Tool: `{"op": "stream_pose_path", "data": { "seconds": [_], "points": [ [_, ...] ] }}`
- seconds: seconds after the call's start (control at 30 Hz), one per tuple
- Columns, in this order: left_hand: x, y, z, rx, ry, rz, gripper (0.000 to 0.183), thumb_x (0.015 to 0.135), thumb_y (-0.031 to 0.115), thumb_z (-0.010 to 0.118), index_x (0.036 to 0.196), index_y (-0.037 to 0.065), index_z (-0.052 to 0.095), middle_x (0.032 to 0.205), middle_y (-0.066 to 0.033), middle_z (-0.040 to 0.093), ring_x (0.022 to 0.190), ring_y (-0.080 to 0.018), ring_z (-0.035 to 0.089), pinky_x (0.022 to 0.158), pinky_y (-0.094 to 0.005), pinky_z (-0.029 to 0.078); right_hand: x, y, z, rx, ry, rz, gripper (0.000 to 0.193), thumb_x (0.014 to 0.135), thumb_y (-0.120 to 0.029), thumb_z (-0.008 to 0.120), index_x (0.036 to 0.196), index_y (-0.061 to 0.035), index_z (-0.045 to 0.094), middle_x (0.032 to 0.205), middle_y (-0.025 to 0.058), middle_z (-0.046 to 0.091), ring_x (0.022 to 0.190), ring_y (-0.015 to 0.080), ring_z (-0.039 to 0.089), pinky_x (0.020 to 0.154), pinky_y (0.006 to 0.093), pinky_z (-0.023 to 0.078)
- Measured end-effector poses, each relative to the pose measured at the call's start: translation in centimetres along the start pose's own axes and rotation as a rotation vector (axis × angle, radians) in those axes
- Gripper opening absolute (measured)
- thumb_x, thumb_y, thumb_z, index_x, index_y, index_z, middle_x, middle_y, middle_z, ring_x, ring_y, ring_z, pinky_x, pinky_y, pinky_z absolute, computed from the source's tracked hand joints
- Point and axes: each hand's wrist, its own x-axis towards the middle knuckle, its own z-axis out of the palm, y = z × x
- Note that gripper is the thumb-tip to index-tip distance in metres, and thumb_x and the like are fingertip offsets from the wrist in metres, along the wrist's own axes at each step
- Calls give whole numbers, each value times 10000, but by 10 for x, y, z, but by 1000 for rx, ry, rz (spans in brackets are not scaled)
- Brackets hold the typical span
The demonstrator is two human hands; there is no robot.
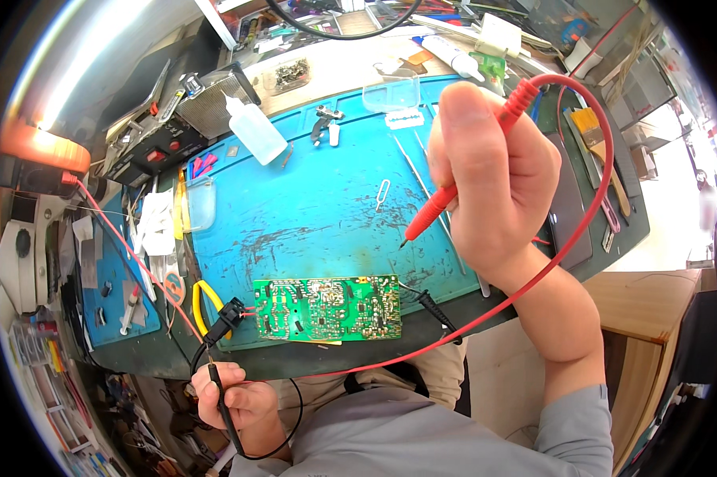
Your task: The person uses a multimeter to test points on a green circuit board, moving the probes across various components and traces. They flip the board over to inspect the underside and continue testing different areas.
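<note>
My right hand [493,171] is closed around a red multimeter probe [431,213], its tip pointing down and left above the blue mat [326,222]. From the probe's top a thick red lead [604,159] loops round my forearm and runs left. At the table's front edge my left hand [237,397] pinches a black probe [225,405], tip upward. A green circuit board [328,308] lies solder side up near the mat's front edge, between the hands. Wires join it to a black connector [229,318] on its left and a black strain-relief cable [438,310] on its right. Neither probe touches the board.
Yellow-handled pliers [207,300] lie left of the board. Farther back are a white squeeze bottle [255,131], a small clear tray [392,91] and a SIM-eject pin [383,193]. A black power supply [156,143] stands at left; a yellow brush [593,131] lies right.
</note>
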Motion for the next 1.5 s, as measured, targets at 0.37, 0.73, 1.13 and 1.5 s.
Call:
{"op": "stream_pose_path", "data": {
  "seconds": [0.37,0.73,1.13,1.5],
  "points": [
    [6,4,1,69,-23,4,276,1067,248,394,1208,14,431,690,-57,509,584,-156,460,485,-273,414,-2,0,2,11,8,46,276,1034,-189,493,922,22,633,602,-13,478,519,48,385,461,232,291],
    [4,4,-1,34,-38,17,317,1065,237,413,1233,-31,444,725,-78,512,643,-166,458,528,-288,395,-3,2,3,-5,20,31,240,1011,-170,536,915,26,636,581,-17,486,497,38,388,444,225,293],
    [6,6,-3,62,-74,-15,257,1065,250,397,1209,39,421,731,-58,530,596,-167,488,524,-284,415,-2,2,12,75,133,103,319,938,-101,667,645,-34,561,534,-44,478,486,25,391,432,237,286],
    [3,1,-1,14,-36,26,306,1060,227,420,1219,-33,455,721,-90,522,631,-167,464,510,-278,407,-1,5,9,89,119,73,329,948,-107,654,645,-34,549,542,-42,479,485,23,385,429,241,281]
  ]
}}
